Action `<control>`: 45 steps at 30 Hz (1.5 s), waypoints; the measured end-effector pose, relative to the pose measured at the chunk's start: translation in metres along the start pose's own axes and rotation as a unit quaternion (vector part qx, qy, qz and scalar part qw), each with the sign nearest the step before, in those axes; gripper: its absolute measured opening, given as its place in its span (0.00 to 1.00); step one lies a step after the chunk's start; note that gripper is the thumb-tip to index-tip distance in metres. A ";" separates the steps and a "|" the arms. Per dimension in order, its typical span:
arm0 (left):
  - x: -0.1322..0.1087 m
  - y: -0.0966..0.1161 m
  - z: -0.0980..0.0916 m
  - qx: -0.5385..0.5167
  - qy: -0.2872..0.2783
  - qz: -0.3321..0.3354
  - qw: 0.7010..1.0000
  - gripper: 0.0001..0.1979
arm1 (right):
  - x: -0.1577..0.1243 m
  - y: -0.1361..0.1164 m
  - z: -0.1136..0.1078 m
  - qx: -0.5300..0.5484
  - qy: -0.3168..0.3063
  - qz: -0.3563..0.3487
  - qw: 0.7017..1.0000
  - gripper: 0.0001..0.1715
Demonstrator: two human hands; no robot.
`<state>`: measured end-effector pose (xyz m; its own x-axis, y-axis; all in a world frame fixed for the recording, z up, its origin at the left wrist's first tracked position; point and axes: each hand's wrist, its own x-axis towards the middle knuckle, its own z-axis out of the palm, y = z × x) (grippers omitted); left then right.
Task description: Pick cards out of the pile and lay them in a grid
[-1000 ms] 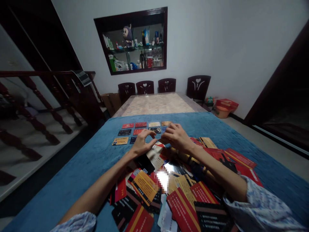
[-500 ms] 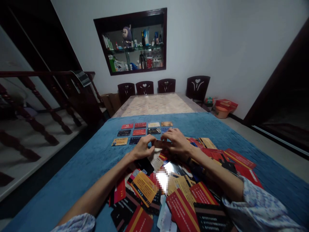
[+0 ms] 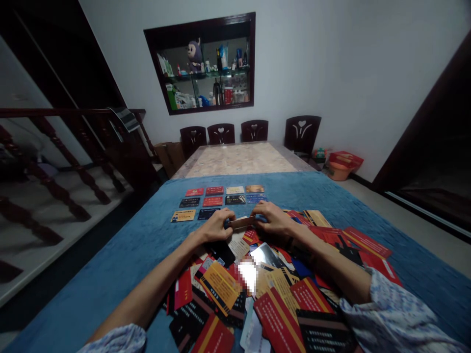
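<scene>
Between both hands a plastic card [image 3: 242, 223] is tilted so that its face is seen at a shallow angle. My left hand [image 3: 218, 225] pinches its left end, and my right hand [image 3: 271, 219] grips the right end. Beyond them, several cards lie in rows on the blue cloth, among them a yellow card [image 3: 183, 215], a dark blue card [image 3: 208, 214] and a blue card [image 3: 256, 198]. Below the hands spreads a loose heap of overlapping cards, with a gold card [image 3: 218, 286] and a red card [image 3: 278, 318] on top. My forearms cover part of this heap.
The blue cloth [image 3: 121, 245] covers the near part of the table; its far part is a pale patterned tabletop [image 3: 235, 158]. Dark chairs [image 3: 302, 133] stand behind it. A wooden railing [image 3: 66, 171] runs along the left, and an orange bin [image 3: 339, 169] sits right of the table.
My right hand has drawn slightly down and its fingers have shifted on the card, uncovering the blue card behind. More of the held card's length shows between the hands.
</scene>
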<state>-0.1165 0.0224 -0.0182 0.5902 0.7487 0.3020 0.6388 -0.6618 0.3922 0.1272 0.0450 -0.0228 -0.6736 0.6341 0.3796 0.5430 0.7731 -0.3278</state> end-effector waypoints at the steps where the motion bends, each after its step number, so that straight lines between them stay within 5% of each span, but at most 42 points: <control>1: 0.000 0.001 0.000 -0.003 0.006 0.000 1.000 0.07 | 0.000 0.000 0.000 -0.002 0.002 0.005 1.000 0.10; 12: 0.001 -0.001 0.005 -0.045 0.058 0.004 0.997 0.11 | -0.001 0.004 0.010 -0.006 0.017 0.045 0.999 0.16; 18: 0.001 -0.001 0.005 -0.049 0.056 0.000 0.997 0.18 | -0.001 -0.001 0.011 -0.021 0.022 0.040 0.999 0.21; 45: 0.003 0.000 0.007 -0.003 0.046 -0.022 0.999 0.21 | -0.001 -0.001 0.015 -0.069 0.004 0.045 0.997 0.27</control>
<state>-0.1113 0.0244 -0.0236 0.5140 0.7774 0.3626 0.6600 -0.6284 0.4118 0.1196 0.0434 -0.0354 -0.6161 0.7001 0.3608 0.6648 0.7080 -0.2386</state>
